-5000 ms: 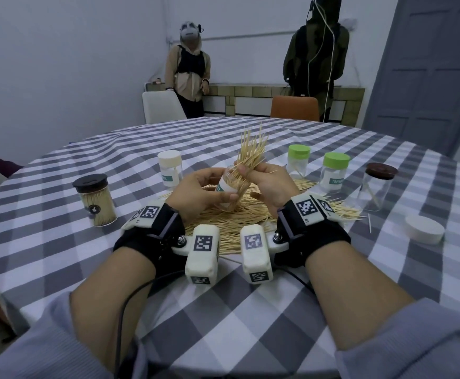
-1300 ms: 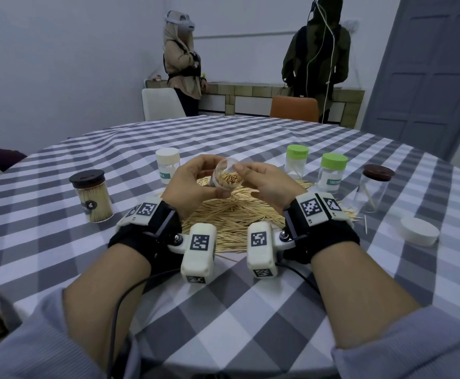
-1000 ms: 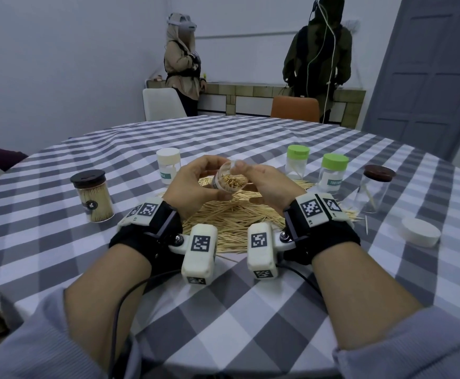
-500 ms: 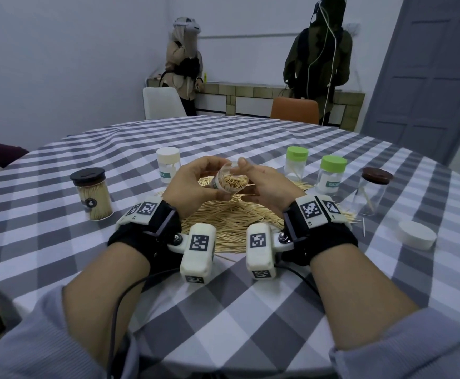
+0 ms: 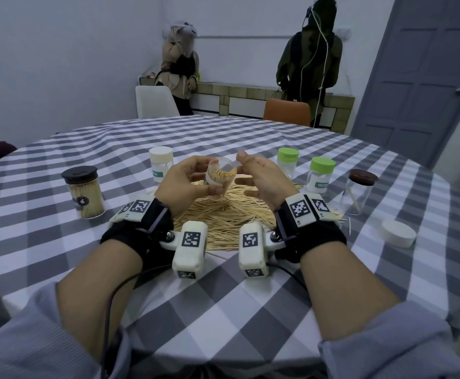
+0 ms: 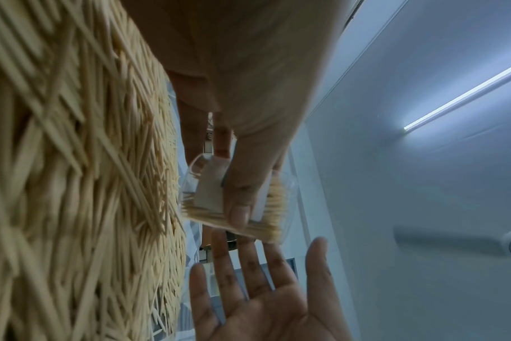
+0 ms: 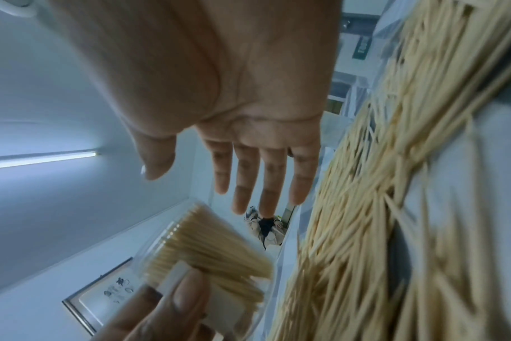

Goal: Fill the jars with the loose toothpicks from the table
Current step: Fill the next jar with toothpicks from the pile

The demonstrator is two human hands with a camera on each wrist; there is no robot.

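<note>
My left hand [image 5: 189, 181] grips a small clear jar [image 5: 220, 178] packed with toothpicks, held above the loose toothpick pile [image 5: 223, 217] and tilted toward me with its mouth open. The left wrist view shows my thumb across the jar [image 6: 239, 200] and its white label. My right hand [image 5: 259, 179] is beside the jar with its fingers straight and spread, holding nothing; the right wrist view shows the flat palm [image 7: 248, 143] just off the jar [image 7: 207, 249]. Whether the right fingertips touch the jar's rim is unclear.
On the checked tablecloth [image 5: 223, 310] stand a black-lidded full jar [image 5: 83, 191], a white-lidded jar [image 5: 161, 165], two green-lidded jars [image 5: 287, 161] [image 5: 321, 175] and a brown-lidded near-empty jar [image 5: 360, 191]. A loose white lid [image 5: 398, 233] lies at right. Two people stand by the far counter.
Five seconds ago toothpicks stuck far out of the jar; now they sit inside. In the last second my right hand left the rim and opened flat beside the jar.
</note>
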